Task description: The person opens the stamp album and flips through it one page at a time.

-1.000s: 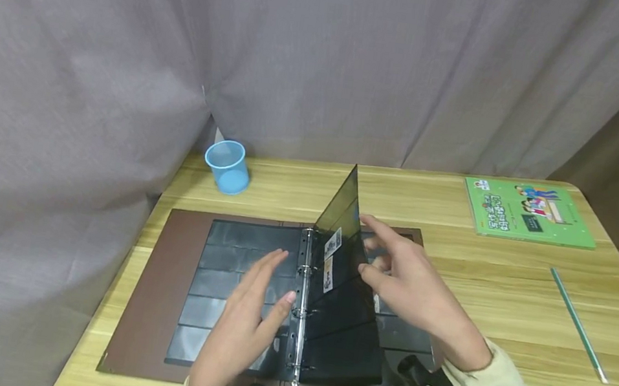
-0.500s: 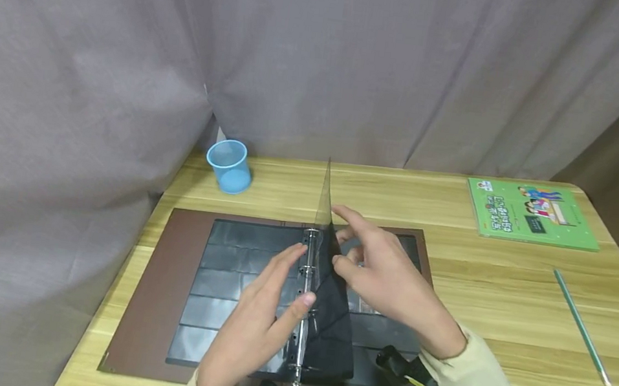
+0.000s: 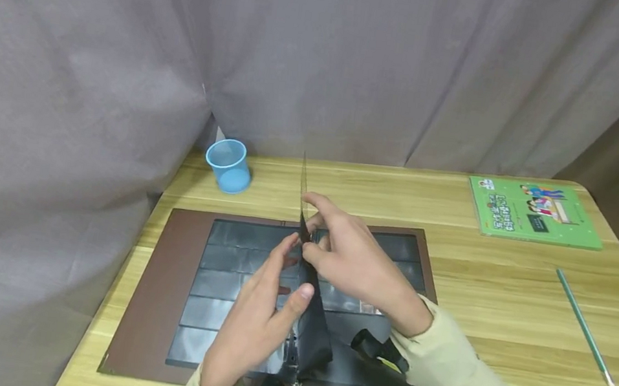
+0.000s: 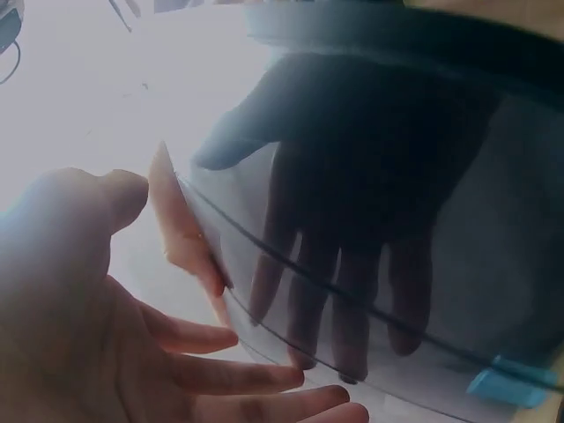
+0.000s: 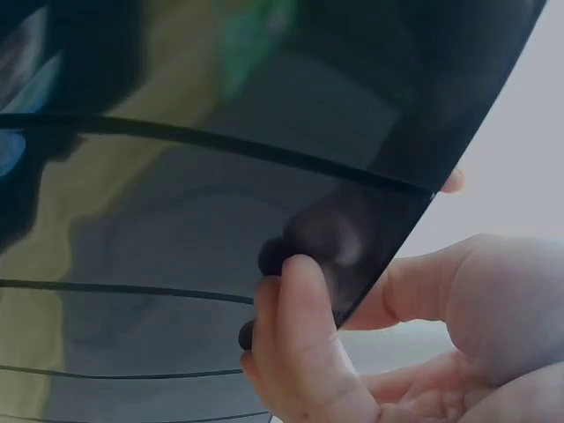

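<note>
Fingers (image 3: 277, 266) of the left hand (image 3: 250, 321) extended, thumb apart, gripping nothing, over the left half of the brown ring binder (image 3: 154, 303), open at the near side. Black pocket page (image 3: 317, 334) upright at its middle, edge pinched by the right hand (image 3: 356, 261). Far right, green book (image 3: 536, 213); nearer, green pencil (image 3: 585, 327).

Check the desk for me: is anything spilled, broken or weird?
Nothing looks spilled or broken. The black page stands up, but the right hand is pinching its edge; the pencil simply lies slanted.
</note>
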The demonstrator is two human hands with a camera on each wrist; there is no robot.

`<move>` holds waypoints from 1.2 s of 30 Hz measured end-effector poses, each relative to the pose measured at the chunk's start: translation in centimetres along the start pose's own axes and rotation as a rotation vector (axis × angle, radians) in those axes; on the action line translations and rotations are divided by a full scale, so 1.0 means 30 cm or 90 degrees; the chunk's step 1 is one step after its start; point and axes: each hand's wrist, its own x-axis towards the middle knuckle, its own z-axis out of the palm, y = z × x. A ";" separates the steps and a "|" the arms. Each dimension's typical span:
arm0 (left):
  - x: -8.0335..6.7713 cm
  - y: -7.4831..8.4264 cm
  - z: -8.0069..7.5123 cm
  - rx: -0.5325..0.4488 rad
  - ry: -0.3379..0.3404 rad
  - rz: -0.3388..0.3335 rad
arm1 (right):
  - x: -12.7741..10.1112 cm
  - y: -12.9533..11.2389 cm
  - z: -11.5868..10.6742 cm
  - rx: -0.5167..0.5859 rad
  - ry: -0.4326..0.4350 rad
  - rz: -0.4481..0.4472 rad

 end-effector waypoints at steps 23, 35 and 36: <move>-0.031 -0.035 -0.058 -0.049 0.156 0.072 | -0.007 0.152 -0.033 0.017 -0.018 -0.028; -0.069 -0.064 -0.103 -0.024 0.262 0.097 | -0.066 0.318 -0.113 -0.014 0.029 -0.008; -0.074 -0.066 -0.106 -0.021 0.264 0.091 | -0.073 0.331 -0.119 -0.009 0.028 -0.004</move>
